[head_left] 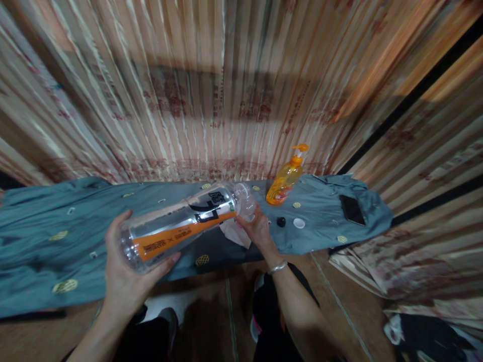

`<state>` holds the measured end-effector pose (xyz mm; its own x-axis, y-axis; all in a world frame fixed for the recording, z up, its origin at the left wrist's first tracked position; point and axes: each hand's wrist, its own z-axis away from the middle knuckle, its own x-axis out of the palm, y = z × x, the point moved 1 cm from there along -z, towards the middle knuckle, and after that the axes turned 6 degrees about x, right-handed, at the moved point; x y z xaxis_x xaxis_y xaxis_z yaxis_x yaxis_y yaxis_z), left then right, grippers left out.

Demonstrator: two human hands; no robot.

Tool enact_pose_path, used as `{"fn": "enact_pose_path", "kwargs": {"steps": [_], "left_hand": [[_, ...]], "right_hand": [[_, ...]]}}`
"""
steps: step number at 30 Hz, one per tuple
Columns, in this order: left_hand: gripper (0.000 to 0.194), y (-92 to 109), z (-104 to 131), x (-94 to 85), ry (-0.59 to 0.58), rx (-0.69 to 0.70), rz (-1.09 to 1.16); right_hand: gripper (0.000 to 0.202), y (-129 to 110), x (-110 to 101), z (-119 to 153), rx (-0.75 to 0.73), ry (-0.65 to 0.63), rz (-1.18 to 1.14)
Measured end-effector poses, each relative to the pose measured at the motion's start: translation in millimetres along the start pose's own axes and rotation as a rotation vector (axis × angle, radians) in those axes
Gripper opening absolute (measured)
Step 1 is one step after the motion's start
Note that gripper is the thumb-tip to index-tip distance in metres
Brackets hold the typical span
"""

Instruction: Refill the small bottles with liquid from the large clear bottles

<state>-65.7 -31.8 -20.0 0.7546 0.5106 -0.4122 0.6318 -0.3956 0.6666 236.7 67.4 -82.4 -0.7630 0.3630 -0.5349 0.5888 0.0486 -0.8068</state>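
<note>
A large clear plastic bottle point(177, 226) with an orange and black label is tilted sideways over the cloth-covered table. My left hand point(130, 274) grips its base, thumb below and fingers behind. At the neck end, my right hand point(258, 229) is closed around a small clear plastic piece point(246, 202) that touches or covers the bottle's mouth; its exact shape is hard to make out. White paper or tissue point(236, 234) shows beneath the neck. Right of my hand are a small black cap point(281, 221) and a white round disc point(299, 223).
An orange pump bottle point(284, 185) stands at the back of the teal-covered table point(320, 241). A dark phone point(352, 209) lies to the right. Pleated curtains point(226, 100) hang behind. Below the front edge are my feet and the tiled floor; a dark bag-like item is at lower right.
</note>
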Motion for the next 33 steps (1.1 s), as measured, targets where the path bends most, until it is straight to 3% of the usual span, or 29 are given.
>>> {"fn": "enact_pose_path", "kwargs": {"steps": [7,12,33], "left_hand": [[0.119,8,-1,2.6,0.076,-0.068,0.015],[0.115,6,-2,-0.8,0.012,0.012,-0.009],[0.124,0,-1,-3.5,-0.002,-0.012,-0.036]], "right_hand": [[0.054,-1,3,0,-0.004,0.004,0.027],[0.055,-1,4,1,-0.019,0.010,0.040],[0.049,0,3,2,-0.024,0.004,-0.005]]}}
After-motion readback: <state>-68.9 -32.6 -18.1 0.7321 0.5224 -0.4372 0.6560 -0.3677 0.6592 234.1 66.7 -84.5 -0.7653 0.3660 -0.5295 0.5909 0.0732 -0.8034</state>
